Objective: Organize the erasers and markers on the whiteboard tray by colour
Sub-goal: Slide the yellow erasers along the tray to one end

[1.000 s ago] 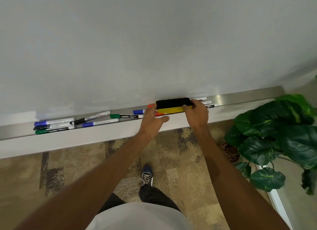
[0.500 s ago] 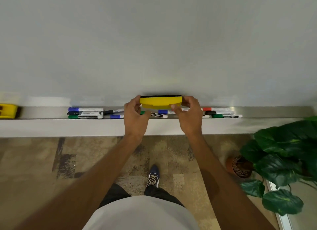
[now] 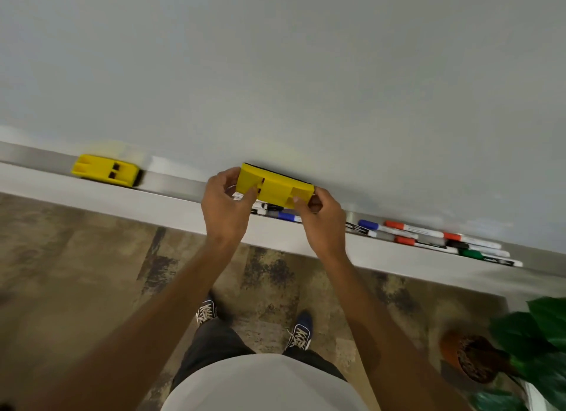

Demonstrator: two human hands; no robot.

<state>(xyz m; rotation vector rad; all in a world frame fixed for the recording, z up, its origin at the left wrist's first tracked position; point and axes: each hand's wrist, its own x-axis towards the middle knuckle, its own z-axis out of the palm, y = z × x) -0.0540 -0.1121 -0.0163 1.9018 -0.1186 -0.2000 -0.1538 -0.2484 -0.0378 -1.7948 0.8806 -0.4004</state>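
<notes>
**Yellow eraser lifted off the tray and carried toward its twin**

One second ago the yellow eraser lay in the tray with its black felt side up, on top of some markers. Now it is in the air, turned so that the yellow plastic back faces the camera, and both hands hold it just above the whiteboard tray. The view has also swung to the left, so a second yellow eraser has come into sight, resting in the tray well to the left of the left fingers.

The left hand pinches the left end of the eraser between thumb and curled fingers. The right hand pinches the right end the same way, with the thumb on the yellow face. Directly under the fingers lie a black marker and a blue marker. To the right of the right fingers is a loose, still mixed group: a blue-capped marker, red markers, and a green marker.

I judge that the eraser is going to the other yellow one, to make a yellow group; the markers are not sorted yet.

The markers carry dark printed labels on white barrels, but the writing is too small and blurred to read now.
</notes>
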